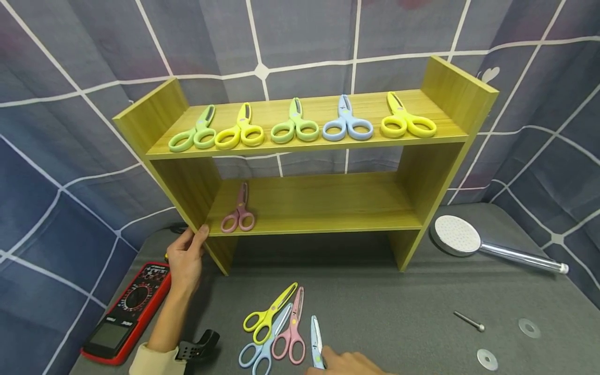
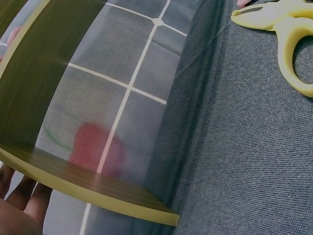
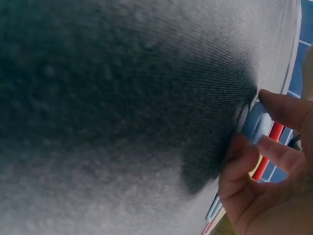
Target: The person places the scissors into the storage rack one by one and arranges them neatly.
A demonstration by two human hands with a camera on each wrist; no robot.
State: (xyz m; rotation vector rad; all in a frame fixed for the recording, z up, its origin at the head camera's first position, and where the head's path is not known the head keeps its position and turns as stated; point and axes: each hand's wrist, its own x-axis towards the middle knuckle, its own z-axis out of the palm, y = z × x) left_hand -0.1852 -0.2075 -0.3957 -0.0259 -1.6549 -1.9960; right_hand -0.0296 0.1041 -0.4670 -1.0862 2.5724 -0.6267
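A yellow-green wooden shelf stands on a grey cloth. My left hand grips the lower front corner of its left side panel, thumb on the front edge and fingers behind. Five scissors lie in a row on the top board; a pink pair lies at the left of the lower board. In front lie yellow scissors, a pale blue pair and a pink pair. At the bottom edge my right hand pinches another blue pair of scissors by the handle.
A red multimeter lies at the front left. A chrome shower head with its handle lies to the right of the shelf. Near the right front are a metal pin and two washers. A checked curtain hangs behind.
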